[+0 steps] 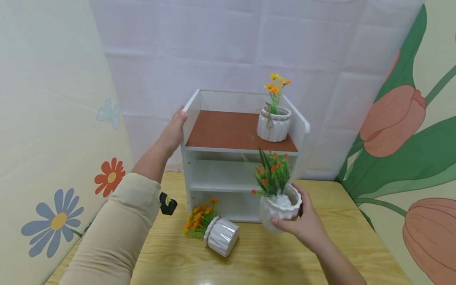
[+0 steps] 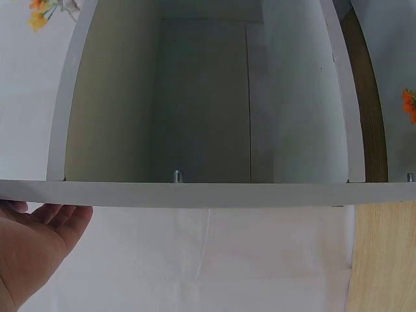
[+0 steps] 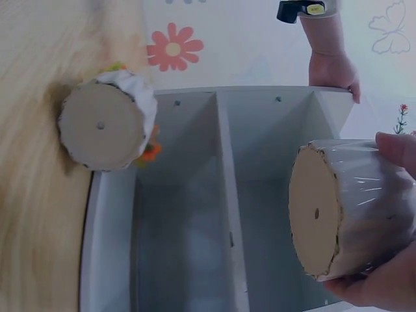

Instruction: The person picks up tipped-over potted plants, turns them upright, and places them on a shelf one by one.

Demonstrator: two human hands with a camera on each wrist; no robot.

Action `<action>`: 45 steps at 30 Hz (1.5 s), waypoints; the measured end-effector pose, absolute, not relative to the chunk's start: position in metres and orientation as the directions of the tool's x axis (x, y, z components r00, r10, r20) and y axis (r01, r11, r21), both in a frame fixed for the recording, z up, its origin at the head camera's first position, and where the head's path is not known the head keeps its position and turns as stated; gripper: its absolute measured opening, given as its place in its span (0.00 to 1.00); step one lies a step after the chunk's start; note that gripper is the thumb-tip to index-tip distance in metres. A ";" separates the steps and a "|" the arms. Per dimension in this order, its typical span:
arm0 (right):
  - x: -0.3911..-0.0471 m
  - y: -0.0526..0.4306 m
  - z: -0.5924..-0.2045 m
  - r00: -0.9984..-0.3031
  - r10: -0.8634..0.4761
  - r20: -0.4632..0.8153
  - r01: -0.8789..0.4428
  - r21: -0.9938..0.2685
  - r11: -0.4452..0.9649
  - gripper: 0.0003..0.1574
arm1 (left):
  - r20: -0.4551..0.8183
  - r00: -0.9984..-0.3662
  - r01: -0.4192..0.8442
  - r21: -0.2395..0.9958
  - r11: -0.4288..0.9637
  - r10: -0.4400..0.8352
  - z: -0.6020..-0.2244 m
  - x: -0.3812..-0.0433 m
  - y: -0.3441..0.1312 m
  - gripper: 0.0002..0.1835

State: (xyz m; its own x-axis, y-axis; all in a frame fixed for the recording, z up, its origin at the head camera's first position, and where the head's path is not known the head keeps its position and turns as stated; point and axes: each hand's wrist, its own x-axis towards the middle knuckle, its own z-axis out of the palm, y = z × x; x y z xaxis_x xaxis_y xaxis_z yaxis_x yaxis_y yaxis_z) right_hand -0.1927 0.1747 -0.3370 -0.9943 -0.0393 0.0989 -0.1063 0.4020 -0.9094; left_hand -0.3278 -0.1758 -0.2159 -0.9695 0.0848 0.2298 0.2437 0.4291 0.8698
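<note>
My right hand (image 1: 308, 225) grips a white ribbed flower pot (image 1: 281, 211) with green leaves and small red flowers, off the table in front of the shelf's right half. Its flat brown base (image 3: 316, 211) faces the right wrist camera. My left hand (image 1: 172, 132) rests its fingers against the outer left side of the white shelf (image 1: 192, 114), near the top; in the left wrist view the fingers (image 2: 71, 218) touch the panel from outside. A second white pot (image 1: 274, 128) with yellow-orange flowers stands upright on the brown top board, at the right.
Another white pot (image 1: 222, 237) with orange flowers lies on its side on the wooden table (image 1: 171, 261), before the shelf's lower left. Two white compartments open forward below the top board. A pale cloth (image 1: 228, 47) hangs behind; flower-printed panels flank both sides.
</note>
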 end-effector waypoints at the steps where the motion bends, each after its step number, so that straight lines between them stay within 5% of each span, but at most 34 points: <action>1: -0.193 0.174 -0.334 -0.994 -0.044 0.095 -0.105 -0.913 0.395 0.68 | 0.233 -0.969 0.247 0.870 0.427 0.086 -0.216 -0.328 -0.176 0.33; 45: -0.233 0.136 -0.249 -0.976 -0.105 0.191 -0.216 -0.916 0.340 0.70 | 0.228 -0.970 0.243 0.873 0.423 0.085 -0.218 -0.329 -0.180 0.34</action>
